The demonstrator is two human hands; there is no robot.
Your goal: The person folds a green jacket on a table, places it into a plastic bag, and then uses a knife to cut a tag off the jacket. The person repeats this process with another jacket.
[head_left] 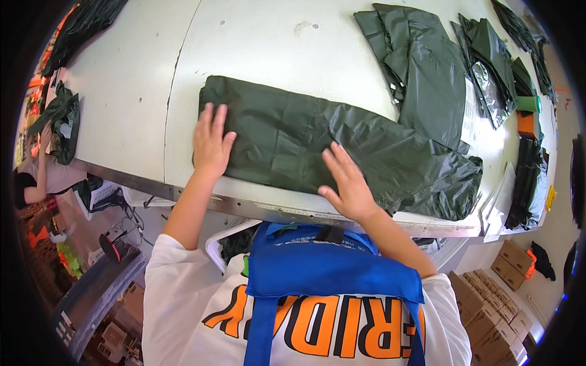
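Note:
A dark green, shiny piece of folded fabric, seemingly a waterproof garment [293,134], lies lengthwise along the table's near edge. Its left part is flat and smooth, while the right end is crumpled. My left hand [212,141] rests on the left end of the fabric with its fingers stretched out and thumb apart. Flat on the middle of the same piece, my right hand [349,186] has its fingers extended too. Neither hand grips anything.
Folded dark green pieces [427,67] lie stacked at the far right of the white table [244,36]. Beyond them are a green tape roll [528,104] and more bundles. Cardboard boxes [488,305] stand below right. Another person's arm [41,161] reaches to green fabric [64,122] at the left.

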